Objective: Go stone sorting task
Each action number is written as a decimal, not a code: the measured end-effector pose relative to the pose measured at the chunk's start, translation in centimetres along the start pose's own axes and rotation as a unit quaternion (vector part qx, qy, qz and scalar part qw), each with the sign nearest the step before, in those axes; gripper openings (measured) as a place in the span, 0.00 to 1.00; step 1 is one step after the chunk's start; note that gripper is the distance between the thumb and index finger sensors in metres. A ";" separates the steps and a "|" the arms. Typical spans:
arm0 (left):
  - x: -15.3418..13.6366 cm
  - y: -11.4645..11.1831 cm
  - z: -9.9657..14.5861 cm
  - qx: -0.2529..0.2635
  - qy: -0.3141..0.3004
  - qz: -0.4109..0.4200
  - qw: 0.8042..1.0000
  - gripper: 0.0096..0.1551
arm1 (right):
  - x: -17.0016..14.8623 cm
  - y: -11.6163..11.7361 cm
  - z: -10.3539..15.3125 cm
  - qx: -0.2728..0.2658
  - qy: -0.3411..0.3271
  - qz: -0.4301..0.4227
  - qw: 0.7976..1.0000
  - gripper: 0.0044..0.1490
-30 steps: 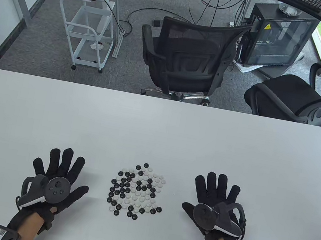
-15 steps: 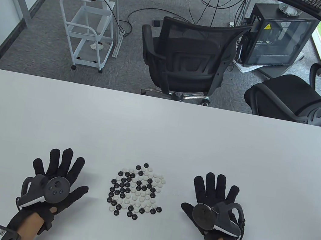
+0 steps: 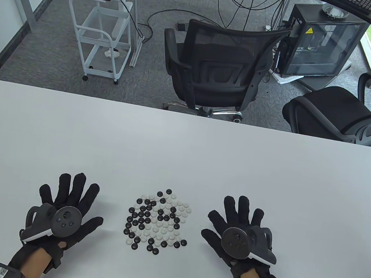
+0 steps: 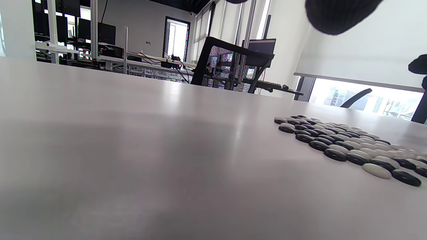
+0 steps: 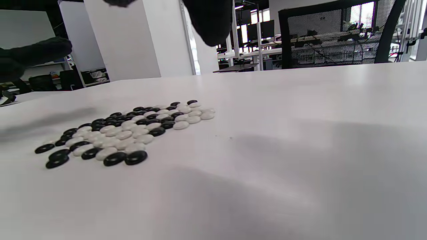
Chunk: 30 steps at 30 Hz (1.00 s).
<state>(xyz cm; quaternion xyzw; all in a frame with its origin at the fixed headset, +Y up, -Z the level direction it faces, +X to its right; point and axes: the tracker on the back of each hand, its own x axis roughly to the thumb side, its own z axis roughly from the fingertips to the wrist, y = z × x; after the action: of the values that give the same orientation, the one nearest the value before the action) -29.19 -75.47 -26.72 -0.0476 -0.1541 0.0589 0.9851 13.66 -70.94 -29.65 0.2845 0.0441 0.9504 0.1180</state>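
Note:
A flat cluster of mixed black and white Go stones (image 3: 157, 220) lies on the white table (image 3: 183, 153) near its front middle. It also shows in the left wrist view (image 4: 350, 146) and in the right wrist view (image 5: 130, 131). My left hand (image 3: 67, 197) is spread, palm down, to the left of the stones, holding nothing. My right hand (image 3: 235, 222) is spread, palm down, to the right of the stones and close to them, holding nothing. Neither hand touches a stone.
Beyond the table's far edge stand a black mesh chair (image 3: 215, 69), a second black chair (image 3: 346, 114), a white cart (image 3: 99, 39) and a computer case (image 3: 323, 45).
My right hand has shifted left toward the stones and turned slightly, and looks lifted. My left hand has barely moved. The stones have not moved.

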 end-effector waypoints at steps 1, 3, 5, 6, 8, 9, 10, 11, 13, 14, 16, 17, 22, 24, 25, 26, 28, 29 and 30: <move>0.0 0.0 0.0 0.001 -0.001 -0.001 1.000 0.53 | 0.1 -0.5 -0.6 0.016 -0.002 -0.009 1.000 0.43; 0.1 0.0 0.0 0.000 -0.002 -0.005 1.000 0.53 | 0.4 -1.7 -2.8 0.060 -0.021 -0.037 0.997 0.42; 0.1 0.0 0.1 0.000 -0.003 -0.006 1.000 0.52 | 0.7 -2.2 -4.6 0.094 -0.018 -0.063 0.993 0.41; 0.1 0.0 0.1 0.001 -0.002 -0.004 1.000 0.52 | 0.9 -2.3 -5.7 0.127 -0.011 -0.077 0.989 0.42; 0.0 0.0 0.2 0.002 -0.001 -0.002 1.000 0.52 | 1.1 -2.0 -7.3 0.177 0.005 -0.084 0.981 0.42; -0.1 0.0 0.2 0.002 -0.001 0.000 1.000 0.52 | 1.1 -1.7 -8.3 0.188 0.009 -0.080 0.979 0.42; -0.2 0.0 0.2 0.001 -0.001 0.001 1.000 0.52 | 1.1 -1.3 -9.2 0.194 0.017 -0.076 0.978 0.42; -0.2 0.0 0.2 0.000 -0.001 0.002 1.000 0.52 | 1.1 -0.7 -10.0 0.202 0.023 -0.074 0.976 0.41; -0.3 0.0 0.3 -0.001 -0.001 0.004 1.000 0.52 | 0.9 0.5 -11.2 0.210 0.034 -0.083 0.974 0.41; -0.3 0.0 0.3 -0.001 -0.002 0.005 1.000 0.52 | 0.9 1.0 -11.6 0.212 0.035 -0.087 0.973 0.41; -0.6 0.2 0.5 0.001 -0.001 0.010 1.000 0.52 | 0.6 2.4 -12.4 0.212 0.042 -0.087 0.972 0.41; -0.7 0.2 0.5 0.002 0.000 0.012 1.000 0.52 | 0.4 2.8 -12.6 0.209 0.044 -0.087 0.973 0.41; -1.2 0.6 0.8 0.009 0.003 0.017 1.000 0.52 | -0.7 4.1 -13.3 0.208 0.071 -0.089 0.972 0.41; -1.4 0.7 0.9 0.012 0.004 0.017 1.000 0.52 | -1.1 4.7 -13.4 0.217 0.077 -0.094 0.969 0.41; -1.4 0.7 0.9 0.012 0.005 0.017 1.000 0.52 | -1.2 4.9 -13.4 0.224 0.079 -0.093 0.967 0.41; -1.5 0.8 1.0 0.013 0.006 0.018 1.000 0.52 | -1.4 5.0 -13.4 0.227 0.081 -0.092 0.966 0.40; -1.6 0.8 1.0 0.014 0.007 0.018 1.000 0.52 | -2.1 4.8 -13.3 0.217 0.097 -0.094 0.967 0.40; -1.6 0.8 1.0 0.014 0.008 0.018 1.000 0.52 | -2.6 4.6 -13.2 0.220 0.107 -0.085 0.966 0.40; -1.7 0.8 1.0 0.013 0.009 0.019 1.000 0.52 | -3.3 4.3 -12.9 0.219 0.122 -0.078 0.965 0.41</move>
<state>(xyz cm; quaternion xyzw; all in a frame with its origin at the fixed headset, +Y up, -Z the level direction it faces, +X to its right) -31.17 -74.81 -26.34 -0.0387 -0.1435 0.0791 0.9857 8.35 -76.14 -41.54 0.1812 0.2872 0.9329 0.1202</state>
